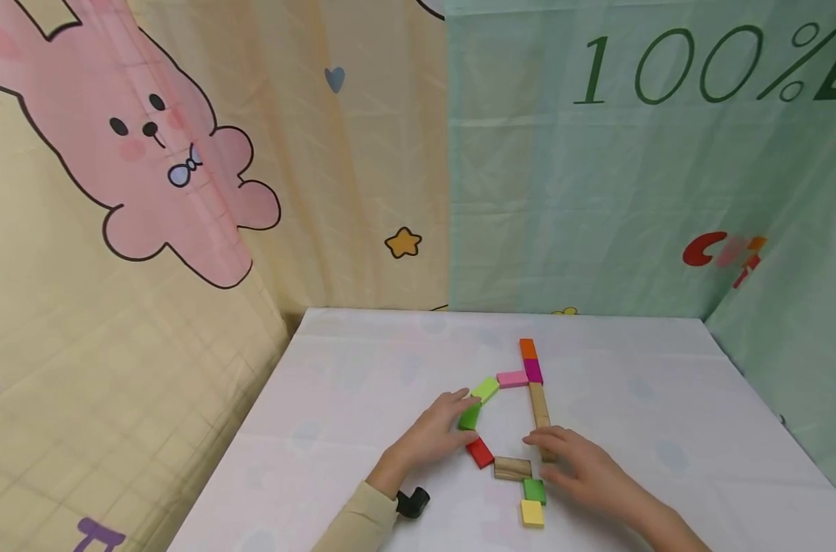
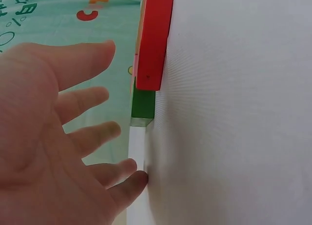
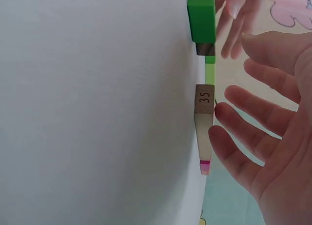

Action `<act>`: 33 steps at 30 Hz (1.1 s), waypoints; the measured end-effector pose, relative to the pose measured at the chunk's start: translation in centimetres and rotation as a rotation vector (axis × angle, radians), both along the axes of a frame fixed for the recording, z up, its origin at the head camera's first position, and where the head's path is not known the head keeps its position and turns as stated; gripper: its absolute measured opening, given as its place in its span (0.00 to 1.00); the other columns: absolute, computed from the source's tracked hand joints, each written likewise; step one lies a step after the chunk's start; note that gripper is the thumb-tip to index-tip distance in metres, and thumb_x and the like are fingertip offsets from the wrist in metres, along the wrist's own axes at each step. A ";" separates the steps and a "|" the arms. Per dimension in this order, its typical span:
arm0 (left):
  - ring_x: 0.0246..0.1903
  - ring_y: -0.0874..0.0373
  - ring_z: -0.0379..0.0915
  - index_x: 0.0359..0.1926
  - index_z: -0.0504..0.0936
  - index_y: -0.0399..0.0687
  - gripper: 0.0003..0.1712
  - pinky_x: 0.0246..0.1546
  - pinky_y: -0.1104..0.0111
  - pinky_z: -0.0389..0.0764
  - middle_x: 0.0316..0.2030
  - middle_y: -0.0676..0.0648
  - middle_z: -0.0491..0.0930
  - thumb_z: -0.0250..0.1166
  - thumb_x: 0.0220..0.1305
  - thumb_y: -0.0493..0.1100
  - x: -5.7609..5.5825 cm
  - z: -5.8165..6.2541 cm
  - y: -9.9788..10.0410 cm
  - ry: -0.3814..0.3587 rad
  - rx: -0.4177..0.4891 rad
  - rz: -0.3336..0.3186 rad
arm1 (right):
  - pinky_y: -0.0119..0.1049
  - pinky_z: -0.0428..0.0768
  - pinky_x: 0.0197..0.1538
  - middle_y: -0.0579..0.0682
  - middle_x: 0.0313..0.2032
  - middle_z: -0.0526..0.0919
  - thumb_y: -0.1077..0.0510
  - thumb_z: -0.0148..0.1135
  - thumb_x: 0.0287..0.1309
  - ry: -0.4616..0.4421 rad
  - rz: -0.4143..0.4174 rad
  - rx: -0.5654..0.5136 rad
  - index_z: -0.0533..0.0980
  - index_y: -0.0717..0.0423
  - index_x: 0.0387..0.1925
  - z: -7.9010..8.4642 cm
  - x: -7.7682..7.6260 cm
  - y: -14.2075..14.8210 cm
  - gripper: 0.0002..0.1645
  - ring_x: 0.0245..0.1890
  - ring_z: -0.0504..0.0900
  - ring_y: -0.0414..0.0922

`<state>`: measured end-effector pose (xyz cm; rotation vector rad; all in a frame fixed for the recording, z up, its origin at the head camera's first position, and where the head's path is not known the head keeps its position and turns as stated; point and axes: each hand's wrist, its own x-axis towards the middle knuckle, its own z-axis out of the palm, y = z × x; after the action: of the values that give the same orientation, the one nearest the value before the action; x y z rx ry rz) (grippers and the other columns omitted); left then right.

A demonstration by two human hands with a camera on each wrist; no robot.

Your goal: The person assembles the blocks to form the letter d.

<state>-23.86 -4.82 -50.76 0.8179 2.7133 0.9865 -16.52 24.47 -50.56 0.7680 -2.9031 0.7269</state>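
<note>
Flat coloured blocks form a ring-like outline on the white table. My left hand (image 1: 428, 431) is at its left side, over the green block (image 1: 469, 418), between the lime block (image 1: 487, 389) and the red block (image 1: 481, 453). In the left wrist view its fingers are spread and grip nothing. Over the near end of the long wooden pieces (image 1: 538, 405) is my right hand (image 1: 584, 469), fingers apart and holding nothing. A block end marked 35 (image 3: 204, 98) shows near its fingertips in the right wrist view; contact cannot be told.
A pink block (image 1: 511, 379) meets magenta (image 1: 534, 372) and orange (image 1: 528, 349) blocks at the far end. Nearer lie a striped wooden block (image 1: 512, 468), a small green block (image 1: 534, 491) and a yellow block (image 1: 532, 514). Printed curtains (image 1: 363, 176) stand behind the table (image 1: 335, 383).
</note>
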 end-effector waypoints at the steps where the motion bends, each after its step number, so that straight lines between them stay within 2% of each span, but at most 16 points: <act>1: 0.74 0.46 0.51 0.73 0.70 0.57 0.33 0.67 0.47 0.62 0.75 0.49 0.58 0.66 0.69 0.50 0.0 -0.1 0.0 -0.001 0.006 -0.004 | 0.48 0.81 0.53 0.41 0.60 0.76 0.52 0.73 0.58 -0.001 -0.001 0.002 0.77 0.36 0.62 0.0 0.2 0.0 0.30 0.57 0.77 0.44; 5: 0.75 0.40 0.45 0.74 0.69 0.57 0.34 0.68 0.42 0.59 0.76 0.49 0.57 0.66 0.69 0.51 0.1 -0.4 -0.1 -0.008 0.014 -0.012 | 0.48 0.82 0.52 0.40 0.59 0.76 0.53 0.74 0.57 0.021 0.014 0.002 0.78 0.36 0.61 -0.1 0.8 0.0 0.29 0.55 0.78 0.43; 8: 0.76 0.41 0.43 0.75 0.67 0.59 0.36 0.68 0.42 0.59 0.77 0.51 0.55 0.66 0.68 0.53 0.1 -0.8 -0.2 -0.017 0.006 -0.018 | 0.47 0.82 0.51 0.38 0.57 0.77 0.52 0.73 0.57 0.029 0.027 0.013 0.79 0.36 0.60 -0.1 1.2 0.0 0.28 0.53 0.78 0.42; 14: 0.76 0.42 0.43 0.76 0.65 0.62 0.40 0.67 0.42 0.60 0.77 0.53 0.53 0.67 0.66 0.57 0.2 -1.2 -0.1 -0.022 -0.004 -0.016 | 0.41 0.82 0.48 0.32 0.50 0.78 0.47 0.73 0.57 -0.036 0.036 0.016 0.79 0.30 0.57 0.0 1.6 -0.2 0.25 0.46 0.77 0.36; 19: 0.76 0.42 0.41 0.77 0.62 0.63 0.41 0.68 0.41 0.58 0.78 0.52 0.51 0.66 0.67 0.59 0.3 -1.5 0.2 -0.014 -0.016 -0.020 | 0.32 0.78 0.38 0.28 0.41 0.77 0.45 0.74 0.55 -0.109 0.087 -0.017 0.80 0.33 0.56 0.0 1.7 -0.3 0.25 0.36 0.73 0.32; 26: 0.77 0.43 0.40 0.78 0.58 0.66 0.45 0.67 0.40 0.58 0.79 0.50 0.49 0.66 0.65 0.62 0.6 -1.6 0.4 -0.014 -0.052 -0.005 | 0.30 0.76 0.34 0.28 0.38 0.77 0.49 0.76 0.53 -0.154 0.106 -0.045 0.82 0.36 0.55 0.0 1.9 -0.7 0.26 0.33 0.72 0.32; 33: 0.77 0.42 0.40 0.79 0.56 0.62 0.49 0.69 0.44 0.56 0.79 0.47 0.48 0.67 0.63 0.65 0.8 -1.4 0.6 0.004 -0.108 0.002 | 0.30 0.76 0.34 0.28 0.37 0.76 0.52 0.77 0.51 -0.172 0.084 -0.037 0.82 0.36 0.54 0.0 2.0 -1.2 0.26 0.32 0.71 0.31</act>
<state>-23.07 -4.26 -52.14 0.7991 2.7438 0.8308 -14.52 23.28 -50.60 0.8698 -3.0137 0.8955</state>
